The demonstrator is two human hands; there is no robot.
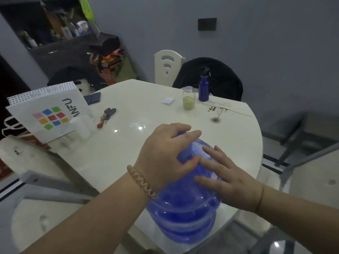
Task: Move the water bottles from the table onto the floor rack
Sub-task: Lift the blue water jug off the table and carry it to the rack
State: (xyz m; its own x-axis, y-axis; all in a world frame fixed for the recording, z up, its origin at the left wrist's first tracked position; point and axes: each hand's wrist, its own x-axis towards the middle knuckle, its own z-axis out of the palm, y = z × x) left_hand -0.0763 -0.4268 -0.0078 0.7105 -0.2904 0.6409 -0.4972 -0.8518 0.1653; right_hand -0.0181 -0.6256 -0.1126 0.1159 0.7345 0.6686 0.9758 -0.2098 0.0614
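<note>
White table (137, 99); water bottle (183, 217) under left hand (165, 153), right hand (227, 177)

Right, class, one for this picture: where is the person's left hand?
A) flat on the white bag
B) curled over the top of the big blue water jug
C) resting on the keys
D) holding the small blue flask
B: the left hand is curled over the neck of the big blue water jug, touching nothing else on the table.
</note>
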